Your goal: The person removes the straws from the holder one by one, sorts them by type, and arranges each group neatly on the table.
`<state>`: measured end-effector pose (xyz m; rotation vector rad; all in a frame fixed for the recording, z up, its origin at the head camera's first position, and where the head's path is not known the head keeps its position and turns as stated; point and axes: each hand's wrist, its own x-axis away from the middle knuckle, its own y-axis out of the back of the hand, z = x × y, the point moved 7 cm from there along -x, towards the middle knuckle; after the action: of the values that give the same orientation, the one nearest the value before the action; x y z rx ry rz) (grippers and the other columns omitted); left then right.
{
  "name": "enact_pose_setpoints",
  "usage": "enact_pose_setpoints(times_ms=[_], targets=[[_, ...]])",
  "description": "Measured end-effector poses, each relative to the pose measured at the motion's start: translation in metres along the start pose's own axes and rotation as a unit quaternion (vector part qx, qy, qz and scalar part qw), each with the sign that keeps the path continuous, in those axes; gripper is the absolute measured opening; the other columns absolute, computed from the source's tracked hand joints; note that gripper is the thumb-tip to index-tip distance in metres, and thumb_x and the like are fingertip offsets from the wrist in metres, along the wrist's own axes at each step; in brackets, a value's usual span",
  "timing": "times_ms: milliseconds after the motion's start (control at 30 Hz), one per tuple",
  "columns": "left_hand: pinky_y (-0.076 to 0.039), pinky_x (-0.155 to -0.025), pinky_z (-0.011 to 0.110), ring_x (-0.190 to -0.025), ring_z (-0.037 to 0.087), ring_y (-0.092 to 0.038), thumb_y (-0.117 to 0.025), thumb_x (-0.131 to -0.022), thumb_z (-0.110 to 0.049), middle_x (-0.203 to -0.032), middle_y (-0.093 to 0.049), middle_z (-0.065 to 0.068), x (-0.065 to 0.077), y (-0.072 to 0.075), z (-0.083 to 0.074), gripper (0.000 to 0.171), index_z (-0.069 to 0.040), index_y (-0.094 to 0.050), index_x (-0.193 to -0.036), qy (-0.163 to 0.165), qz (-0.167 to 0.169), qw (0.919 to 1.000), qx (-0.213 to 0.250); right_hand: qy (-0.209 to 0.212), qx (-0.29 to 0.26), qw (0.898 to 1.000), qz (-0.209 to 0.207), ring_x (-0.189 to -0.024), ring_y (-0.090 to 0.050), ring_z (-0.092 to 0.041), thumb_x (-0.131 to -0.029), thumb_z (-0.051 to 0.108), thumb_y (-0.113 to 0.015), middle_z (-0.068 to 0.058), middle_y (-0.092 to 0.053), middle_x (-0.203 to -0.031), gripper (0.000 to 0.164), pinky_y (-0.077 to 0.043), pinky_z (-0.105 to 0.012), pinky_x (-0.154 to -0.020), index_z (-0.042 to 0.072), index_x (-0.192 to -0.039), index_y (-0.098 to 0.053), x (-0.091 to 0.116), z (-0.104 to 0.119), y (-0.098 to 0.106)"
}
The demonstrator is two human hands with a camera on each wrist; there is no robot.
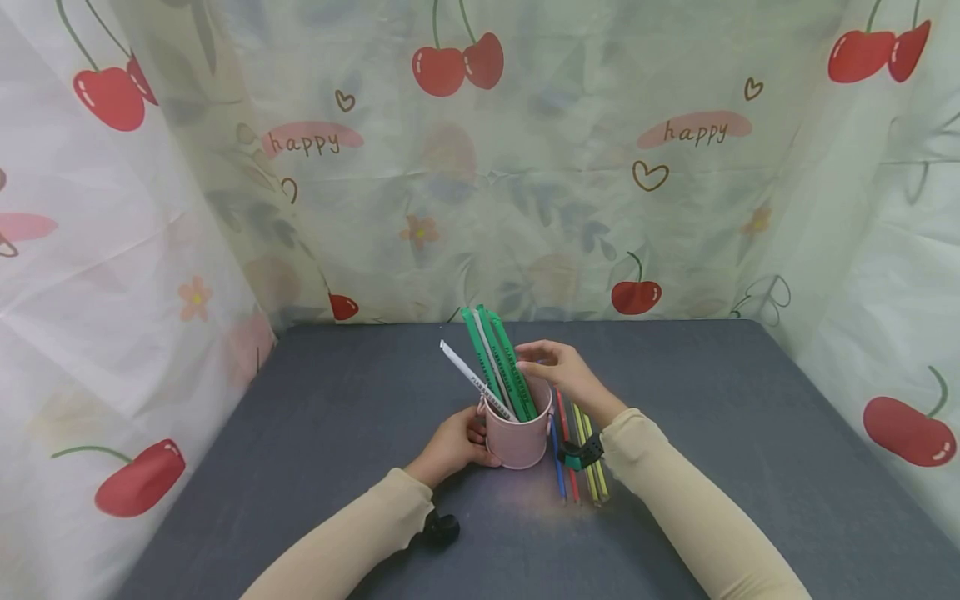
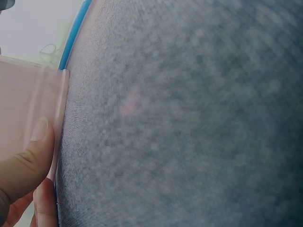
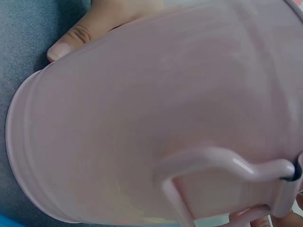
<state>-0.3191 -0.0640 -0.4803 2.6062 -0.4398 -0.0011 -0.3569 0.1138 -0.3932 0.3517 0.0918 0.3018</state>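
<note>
My left hand (image 1: 457, 440) grips the left side of a small pink pail (image 1: 517, 443), its thumb low on the wall in the left wrist view. Upright in the pail stand several long slim green sticks (image 1: 495, 354) with dark lettering. A white stick (image 1: 465, 367) with similar lettering leans out to the left. My right hand (image 1: 562, 367) is above the pail's right rim, fingertips beside the green sticks with a gap between thumb and fingers. In the right wrist view, the pail's wall and side handle (image 3: 208, 163) fill most of the picture.
To the right of the pail, under my right forearm, lie blue (image 1: 558, 471), red (image 1: 573, 483) and yellow (image 1: 592, 479) pencils side by side. A dark grey tabletop (image 1: 360, 383) bears everything, with a cherry-printed curtain (image 1: 525, 183) behind and at both sides.
</note>
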Motion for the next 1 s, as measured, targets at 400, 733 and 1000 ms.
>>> enact_pose_setpoints(times_ms=[400, 733, 1000], targets=[[-0.054, -0.074, 0.034, -0.086, 0.019, -0.060, -0.089, -0.066, -0.009, -0.099, -0.062, 0.010, -0.0007, -0.0006, 0.0017, 0.064, -0.003, -0.057, -0.120, 0.010, -0.001, 0.9999, -0.007, -0.013, 0.026, 1.000, 0.006, -0.116, -0.057, -0.028, -0.092, 0.028, -0.067, -0.011, -0.060, -0.130, 0.043, -0.046, -0.046, -0.098, 0.009, -0.130, -0.059, -0.0056, -0.0042, -0.0047], [-0.054, -0.074, 0.034, -0.085, 0.019, -0.059, -0.089, -0.066, -0.009, -0.099, -0.063, 0.009, 0.0005, 0.0001, -0.0005, 0.062, -0.003, -0.057, -0.119, 0.007, -0.003, 0.9999, -0.011, -0.016, 0.036, 0.999, 0.007, -0.114, -0.059, -0.027, -0.093, 0.024, -0.066, -0.012, -0.063, -0.126, 0.038, -0.047, -0.044, -0.096, 0.006, -0.126, -0.061, -0.0055, 0.0006, -0.0075], [-0.054, -0.073, 0.034, -0.085, 0.018, -0.060, -0.089, -0.065, -0.009, -0.098, -0.063, 0.009, -0.0001, -0.0004, 0.0000, 0.062, -0.003, -0.057, -0.118, 0.007, -0.003, 0.9999, -0.010, -0.007, 0.051, 0.999, 0.005, -0.106, -0.062, -0.025, -0.094, 0.023, -0.064, -0.013, -0.064, -0.121, 0.033, -0.050, -0.041, -0.090, 0.005, -0.122, -0.063, -0.0048, 0.0007, -0.0084]])
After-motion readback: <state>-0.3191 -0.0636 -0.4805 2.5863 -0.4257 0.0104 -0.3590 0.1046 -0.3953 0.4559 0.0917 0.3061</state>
